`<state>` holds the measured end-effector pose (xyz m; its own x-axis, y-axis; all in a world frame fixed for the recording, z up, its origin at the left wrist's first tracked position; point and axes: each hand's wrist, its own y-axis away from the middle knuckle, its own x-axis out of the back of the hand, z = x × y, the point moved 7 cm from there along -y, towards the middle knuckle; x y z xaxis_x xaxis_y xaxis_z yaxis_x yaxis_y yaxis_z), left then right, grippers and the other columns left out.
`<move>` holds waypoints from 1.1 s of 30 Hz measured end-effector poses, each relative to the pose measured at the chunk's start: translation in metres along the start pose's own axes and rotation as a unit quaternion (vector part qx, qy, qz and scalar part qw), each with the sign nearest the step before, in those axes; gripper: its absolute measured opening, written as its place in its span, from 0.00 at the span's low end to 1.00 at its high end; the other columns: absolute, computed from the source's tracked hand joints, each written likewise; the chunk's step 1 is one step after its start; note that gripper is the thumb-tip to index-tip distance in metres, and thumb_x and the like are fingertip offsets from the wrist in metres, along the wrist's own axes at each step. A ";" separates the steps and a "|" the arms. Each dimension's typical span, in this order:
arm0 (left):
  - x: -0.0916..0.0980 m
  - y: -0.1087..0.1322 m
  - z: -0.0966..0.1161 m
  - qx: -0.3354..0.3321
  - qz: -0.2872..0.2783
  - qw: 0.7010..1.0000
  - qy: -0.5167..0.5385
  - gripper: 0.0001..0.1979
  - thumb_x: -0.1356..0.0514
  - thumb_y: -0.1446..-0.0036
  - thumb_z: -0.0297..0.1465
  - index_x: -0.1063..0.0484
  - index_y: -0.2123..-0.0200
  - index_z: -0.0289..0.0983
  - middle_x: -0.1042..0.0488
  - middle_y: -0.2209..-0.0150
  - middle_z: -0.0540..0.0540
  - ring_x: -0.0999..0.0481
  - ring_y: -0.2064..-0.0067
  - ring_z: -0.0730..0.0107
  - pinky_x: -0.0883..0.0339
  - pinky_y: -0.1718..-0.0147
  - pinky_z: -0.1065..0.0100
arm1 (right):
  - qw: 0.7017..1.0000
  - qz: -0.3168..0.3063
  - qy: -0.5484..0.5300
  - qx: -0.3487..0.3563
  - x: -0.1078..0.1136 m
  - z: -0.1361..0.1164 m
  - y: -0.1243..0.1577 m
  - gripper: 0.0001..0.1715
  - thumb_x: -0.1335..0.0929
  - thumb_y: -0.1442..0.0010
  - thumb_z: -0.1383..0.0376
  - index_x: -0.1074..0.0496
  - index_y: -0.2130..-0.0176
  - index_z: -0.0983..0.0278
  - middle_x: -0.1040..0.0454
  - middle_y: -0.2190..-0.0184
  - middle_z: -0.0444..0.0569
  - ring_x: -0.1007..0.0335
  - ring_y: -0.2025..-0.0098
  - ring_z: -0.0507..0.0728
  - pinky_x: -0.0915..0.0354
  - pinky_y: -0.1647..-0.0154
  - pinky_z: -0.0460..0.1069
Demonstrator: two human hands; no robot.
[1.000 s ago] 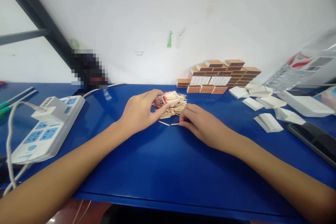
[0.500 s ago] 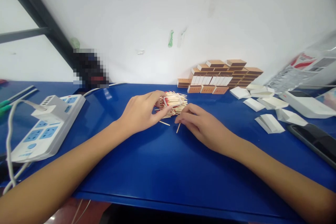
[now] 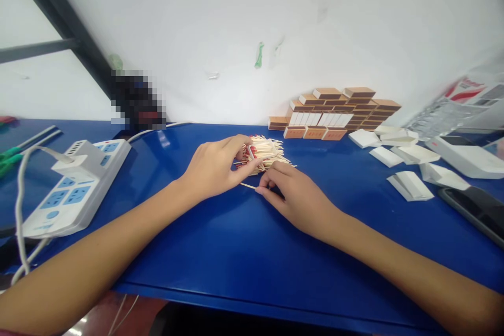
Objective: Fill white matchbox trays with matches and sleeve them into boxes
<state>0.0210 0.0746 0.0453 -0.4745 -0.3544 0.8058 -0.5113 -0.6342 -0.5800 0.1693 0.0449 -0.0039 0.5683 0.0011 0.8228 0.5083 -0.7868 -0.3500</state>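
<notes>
A pile of red-headed matches (image 3: 271, 149) lies on the blue table (image 3: 220, 252). My left hand (image 3: 216, 164) is closed around a small white tray (image 3: 252, 152) of matches at the pile's left side, thumb along the near edge. Just in front of the pile, my right hand (image 3: 293, 191) is pinched, its thumb and index fingertips at the right end of a single match (image 3: 248, 186) on the table. Whether that match is lifted cannot be seen.
Matchboxes (image 3: 334, 113) are stacked by the wall. Folded white paper pieces (image 3: 410, 185), a phone (image 3: 474, 210), a white box (image 3: 464, 156) and a plastic bottle (image 3: 452, 100) lie right. A power strip (image 3: 79, 194) with cables and green-handled scissors (image 3: 11, 156) are left.
My right hand has moved slightly left and down to the single match. The match seen slanting under its fingers before is no longer visible there. The view has shifted slightly.
</notes>
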 end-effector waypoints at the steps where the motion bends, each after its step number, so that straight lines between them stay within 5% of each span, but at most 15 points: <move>1: 0.000 0.000 0.000 -0.001 0.000 1.000 0.000 0.18 0.40 0.32 0.44 0.27 0.50 0.37 0.19 0.63 0.49 0.25 0.72 0.73 0.37 0.72 0.69 | 1.000 0.001 -0.005 -0.004 0.001 0.000 0.001 0.04 0.30 0.31 0.69 0.29 0.61 0.63 0.27 0.60 0.48 0.30 0.60 0.56 0.34 0.58 0.52; 11: -0.003 -0.001 0.000 -0.010 0.009 1.000 -0.004 0.17 0.38 0.33 0.44 0.27 0.51 0.36 0.21 0.67 0.51 0.27 0.73 0.74 0.38 0.74 0.69 | 0.998 -0.042 0.052 0.012 0.000 -0.011 -0.006 0.06 0.31 0.30 0.68 0.29 0.63 0.65 0.27 0.60 0.51 0.31 0.57 0.59 0.36 0.57 0.52; 15: 0.000 0.000 0.000 -0.007 0.009 1.000 -0.001 0.17 0.38 0.33 0.44 0.27 0.51 0.37 0.20 0.66 0.50 0.28 0.74 0.75 0.38 0.74 0.70 | 0.996 -0.008 0.049 -0.078 0.024 0.005 0.006 0.07 0.32 0.30 0.66 0.28 0.63 0.63 0.27 0.63 0.48 0.31 0.62 0.56 0.38 0.62 0.51; 19: 0.000 0.001 0.000 -0.011 0.010 1.000 -0.001 0.17 0.37 0.34 0.43 0.27 0.51 0.36 0.21 0.67 0.52 0.28 0.74 0.75 0.36 0.73 0.70 | 0.985 -0.039 0.026 -0.167 0.028 0.023 0.017 0.13 0.32 0.30 0.59 0.28 0.66 0.61 0.28 0.67 0.45 0.32 0.67 0.54 0.40 0.67 0.50; 26: 0.003 0.000 0.001 -0.024 0.020 0.999 -0.014 0.16 0.37 0.34 0.42 0.27 0.51 0.37 0.21 0.68 0.52 0.28 0.74 0.75 0.38 0.74 0.70 | 0.981 -0.031 0.100 -0.166 0.034 0.042 0.017 0.05 0.33 0.31 0.62 0.29 0.59 0.61 0.26 0.63 0.45 0.32 0.67 0.54 0.41 0.67 0.50; 33: 0.001 0.002 0.004 -0.030 0.015 0.999 -0.019 0.16 0.39 0.33 0.44 0.27 0.52 0.36 0.21 0.68 0.50 0.27 0.74 0.74 0.38 0.75 0.70 | 0.959 -0.115 0.138 -0.219 0.038 0.060 0.023 0.17 0.36 0.29 0.55 0.29 0.66 0.61 0.24 0.65 0.48 0.30 0.67 0.56 0.41 0.68 0.51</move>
<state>0.0224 0.0697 0.0457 -0.4632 -0.3982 0.7918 -0.5401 -0.5815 -0.6084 0.2415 0.0640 -0.0082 0.2494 0.0895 0.9643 0.2450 -0.9692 0.0266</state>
